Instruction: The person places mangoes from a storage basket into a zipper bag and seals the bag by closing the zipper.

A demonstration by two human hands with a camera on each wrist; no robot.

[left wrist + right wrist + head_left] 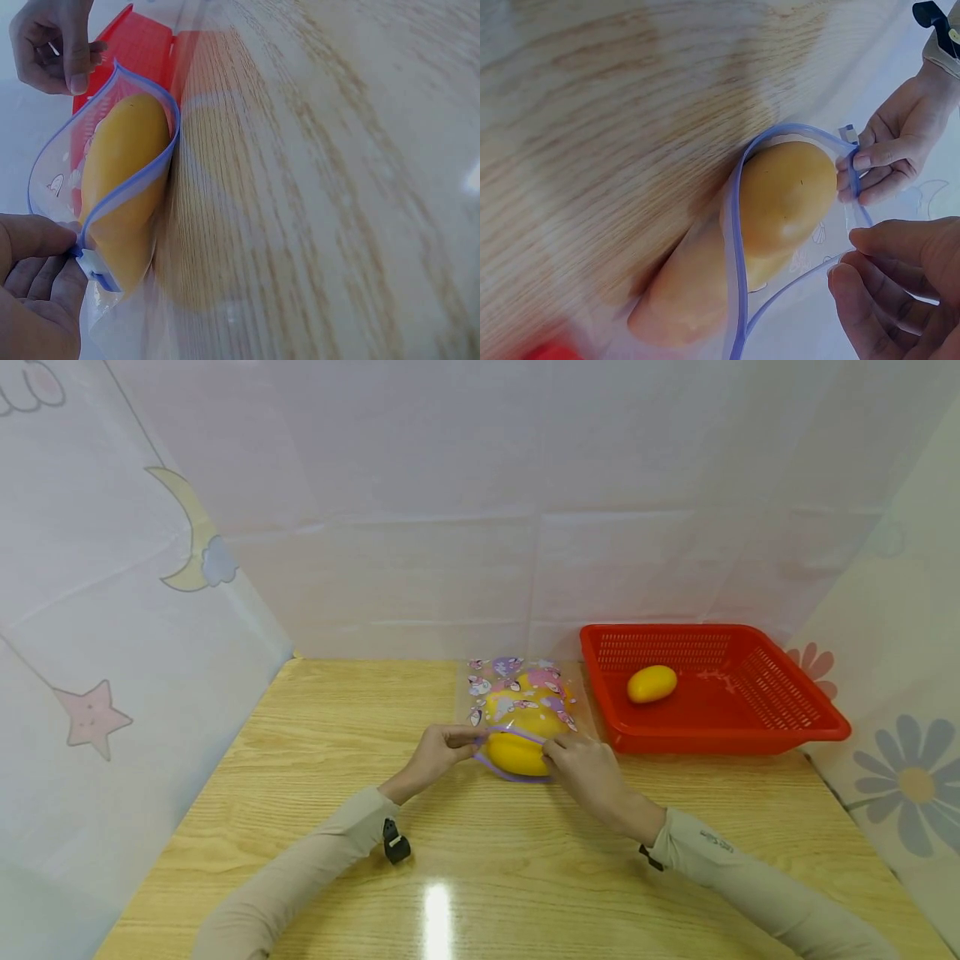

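Note:
A clear zip bag [480, 689] with cartoon prints and a purple rim lies on the table, its mouth spread towards me. Several yellow mangoes are inside; the front mango [127, 142] fills the mouth. My left hand [438, 752] pinches the bag's left corner by the white slider [91, 262]. At the mouth's right side is my right hand [588, 772], thumb and fingers loosely bent. In the left wrist view a small gap shows between its thumb and the rim. Its fingertips [841, 281] hold nothing that I can see.
A red plastic basket [720, 742] stands to the right of the bag, with one mango [652, 684] in it. The wooden table [322, 727] meets a pale printed sheet [420, 568] at the back. More printed sheets hang at both sides.

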